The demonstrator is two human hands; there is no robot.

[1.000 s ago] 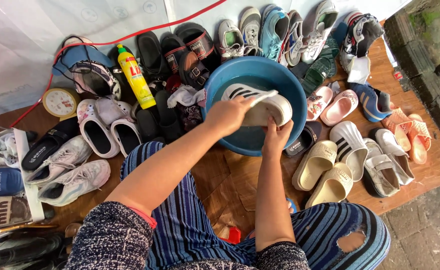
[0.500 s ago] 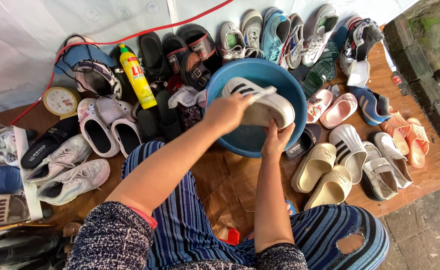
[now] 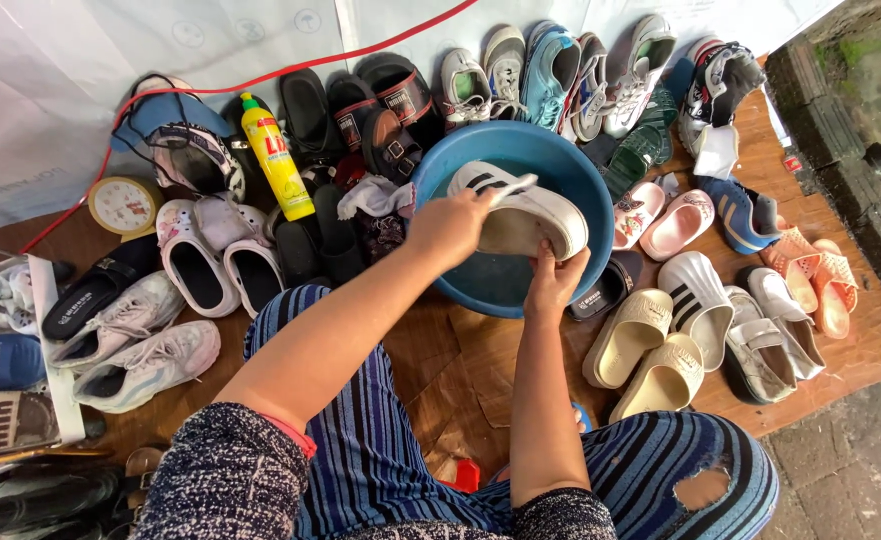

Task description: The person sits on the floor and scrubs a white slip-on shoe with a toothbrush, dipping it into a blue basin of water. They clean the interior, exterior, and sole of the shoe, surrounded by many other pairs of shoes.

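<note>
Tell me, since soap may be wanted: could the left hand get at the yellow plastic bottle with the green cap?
Probably yes. The left hand grips the white shoe, but the yellow bottle stands upright to its left, with only low shoes between.

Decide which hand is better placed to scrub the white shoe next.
Left hand: it lies on top of the white shoe above the blue basin, while the right hand supports it from below.

Daylight falls on brown cardboard flooring (image 3: 461, 370), white sheet (image 3: 81, 70) behind.
</note>
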